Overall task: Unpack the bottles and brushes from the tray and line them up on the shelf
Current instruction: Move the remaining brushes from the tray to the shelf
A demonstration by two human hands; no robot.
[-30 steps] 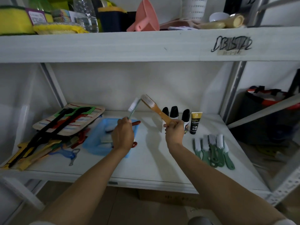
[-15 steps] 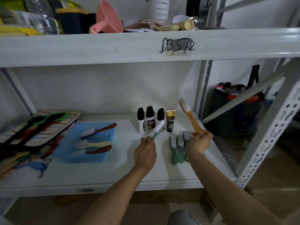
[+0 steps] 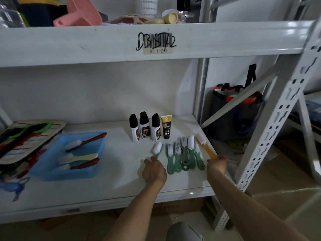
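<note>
A white metal shelf [image 3: 111,185] carries the work. Nearest, the left hand [image 3: 153,172] is closed on a green-handled brush [image 3: 157,148], and the right hand [image 3: 217,165] on an orange brush [image 3: 205,147]; both brushes, raised half a second ago, have been lowered to flank the row of green brushes [image 3: 184,155]. Behind stand three bottles [image 3: 145,126] and a tube [image 3: 166,126]. Three brushes remain in the blue tray [image 3: 52,169], so unpacking is judged unfinished.
</note>
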